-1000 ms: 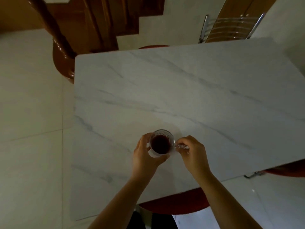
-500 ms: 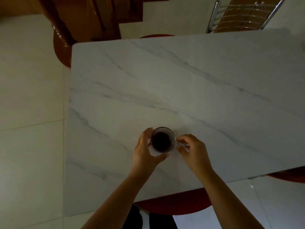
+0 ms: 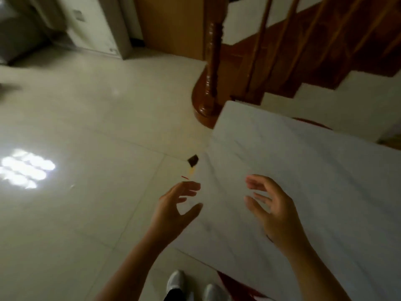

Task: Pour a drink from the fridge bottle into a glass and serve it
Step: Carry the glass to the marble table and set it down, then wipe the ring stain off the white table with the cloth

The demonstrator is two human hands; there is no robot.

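My left hand [image 3: 175, 209] hovers over the left edge of the white marble table [image 3: 303, 170], fingers spread, holding nothing. My right hand [image 3: 271, 209] is raised above the tabletop, fingers apart and also empty. The glass of dark drink is not in view anywhere. No bottle is visible either.
A wooden staircase with a newel post [image 3: 211, 68] stands just behind the table's far corner. A pale tiled floor [image 3: 86, 127] stretches to the left toward a doorway. A small dark object [image 3: 193, 160] lies on the floor by the table edge. My white shoes [image 3: 191, 285] are below.
Both hands have let go of the glass and lifted off it. The view has swung left, so the glass has left the frame and the floor and stairs now show.
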